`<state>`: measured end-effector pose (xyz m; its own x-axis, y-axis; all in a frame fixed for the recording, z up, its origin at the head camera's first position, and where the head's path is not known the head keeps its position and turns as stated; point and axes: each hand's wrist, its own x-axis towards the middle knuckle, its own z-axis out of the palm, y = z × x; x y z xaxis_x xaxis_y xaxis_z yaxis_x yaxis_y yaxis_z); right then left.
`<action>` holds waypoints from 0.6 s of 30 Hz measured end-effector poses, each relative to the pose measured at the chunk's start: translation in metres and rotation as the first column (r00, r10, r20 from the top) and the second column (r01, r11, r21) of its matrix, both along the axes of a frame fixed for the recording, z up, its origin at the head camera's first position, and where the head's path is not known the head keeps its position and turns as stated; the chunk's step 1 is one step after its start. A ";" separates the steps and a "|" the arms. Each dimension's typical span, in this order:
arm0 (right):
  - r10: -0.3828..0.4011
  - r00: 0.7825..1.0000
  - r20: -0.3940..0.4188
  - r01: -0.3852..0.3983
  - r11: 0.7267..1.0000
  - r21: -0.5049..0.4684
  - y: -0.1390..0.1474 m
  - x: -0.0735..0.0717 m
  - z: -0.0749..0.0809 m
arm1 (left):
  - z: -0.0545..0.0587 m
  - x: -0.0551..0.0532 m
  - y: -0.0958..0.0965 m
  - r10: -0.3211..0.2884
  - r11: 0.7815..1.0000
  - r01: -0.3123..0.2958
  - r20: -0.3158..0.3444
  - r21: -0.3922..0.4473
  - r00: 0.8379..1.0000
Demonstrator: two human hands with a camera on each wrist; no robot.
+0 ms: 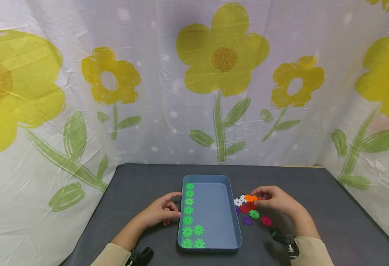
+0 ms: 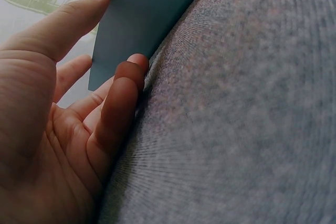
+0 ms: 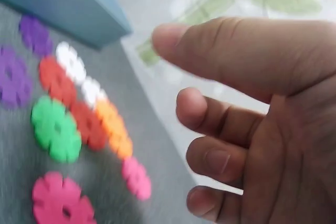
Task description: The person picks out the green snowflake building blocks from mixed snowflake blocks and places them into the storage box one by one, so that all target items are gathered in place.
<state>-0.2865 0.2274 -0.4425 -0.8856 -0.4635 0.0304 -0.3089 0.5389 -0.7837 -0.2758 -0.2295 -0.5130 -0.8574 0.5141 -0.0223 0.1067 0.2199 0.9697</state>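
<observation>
A blue-grey tray [image 1: 216,210] holds several green notched discs [image 1: 188,210], lined up along its left wall, with two more beside the column's near end. My left hand [image 1: 159,210] rests against the tray's left side, thumb and fingertips at the wall. Right of the tray, my right hand [image 1: 277,201] hovers by a loose cluster of flower-like discs; its fingers are loosely bent and nothing shows between them in the right wrist view. The cluster has white [image 3: 70,62], orange [image 3: 113,129], red [image 3: 56,81], purple [image 3: 35,35], green [image 3: 56,128] and pink [image 3: 63,200] discs, some overlapping.
A dark grey table [image 1: 141,181] carries everything. Behind it and at both sides hangs a pale curtain [image 1: 161,129] printed with yellow flowers. Black straps with small devices [image 1: 285,238] sit on both wrists.
</observation>
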 end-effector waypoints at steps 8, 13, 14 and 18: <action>0.072 0.978 0.196 -0.067 0.997 -0.029 0.018 -0.009 -0.028 | 0.001 0.001 0.000 0.005 1.000 -0.005 -0.005 -0.008 1.000; 0.066 0.980 0.188 -0.075 0.996 0.039 0.014 -0.009 -0.034 | 0.000 0.000 0.000 0.002 1.000 -0.002 -0.008 -0.006 1.000; 0.060 0.981 0.184 -0.071 0.996 0.052 0.013 -0.009 -0.034 | 0.000 0.000 0.000 0.001 1.000 -0.001 -0.009 -0.006 1.000; 0.031 0.986 0.162 -0.047 0.994 0.094 0.009 -0.008 -0.035 | -0.001 -0.001 0.000 -0.003 1.000 0.003 -0.010 -0.008 1.000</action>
